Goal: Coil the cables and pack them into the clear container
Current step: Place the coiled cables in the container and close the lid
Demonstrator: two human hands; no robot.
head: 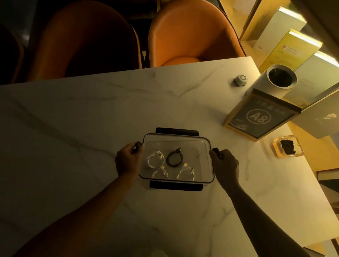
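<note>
A clear container (206, 144) sits on a marble table (65, 134), its long side running left to right. Inside lie 4 coiled cables: 3 white (154, 159), 1 black (174, 156). The left hand (128, 160) and right hand (225, 165) each pinch what seems a dark side clip.

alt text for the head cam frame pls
Two bare hands, left hand and right hand, grip the dark side latches of a clear container on a marble table. Inside lie three white coiled cables and one black coiled cable.
</note>
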